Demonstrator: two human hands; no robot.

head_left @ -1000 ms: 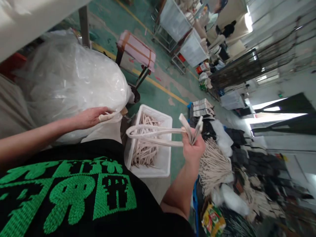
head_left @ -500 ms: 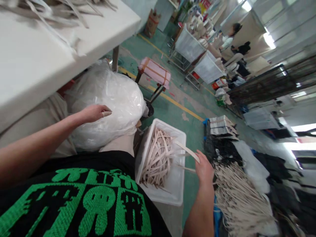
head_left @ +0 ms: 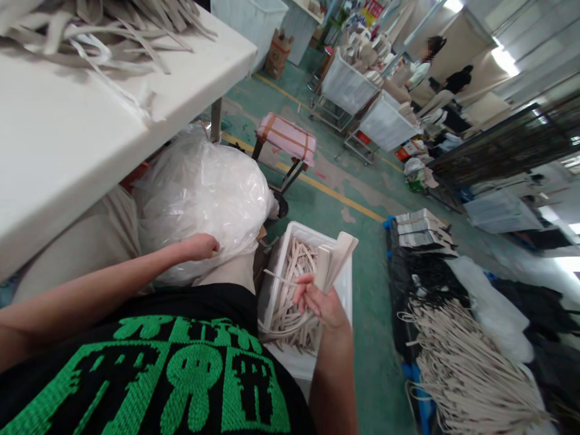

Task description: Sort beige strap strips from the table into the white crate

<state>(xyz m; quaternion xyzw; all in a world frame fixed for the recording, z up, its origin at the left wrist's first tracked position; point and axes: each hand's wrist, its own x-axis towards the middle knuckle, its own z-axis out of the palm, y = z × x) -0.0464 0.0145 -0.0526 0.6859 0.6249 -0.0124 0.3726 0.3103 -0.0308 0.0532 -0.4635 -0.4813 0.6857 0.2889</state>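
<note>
My right hand (head_left: 319, 302) is closed round a bunch of beige fabric straps (head_left: 333, 260), held over a white plastic bin (head_left: 347, 290) on the floor. Their ends fan up past my fingers and their loops hang into the bin. The bin holds several more loose beige straps (head_left: 290, 284). My left hand (head_left: 198, 246) is curled, fingers bent, resting against a big clear plastic bag (head_left: 203, 187) stuffed with pale material, beside my knee. Nothing shows in that hand.
A white table (head_left: 90, 139) with a heap of straps (head_left: 104, 24) stands at my left. A pink-topped stool (head_left: 285, 136) stands beyond the bag. Piles of straps (head_left: 462, 368) and dark goods lie on the green floor at right. Carts and people are far back.
My right hand has lifted from the bin's right side and now grips the strap bunch over the bin. My left hand has slid down the bag and curled. The view swung toward the table.
</note>
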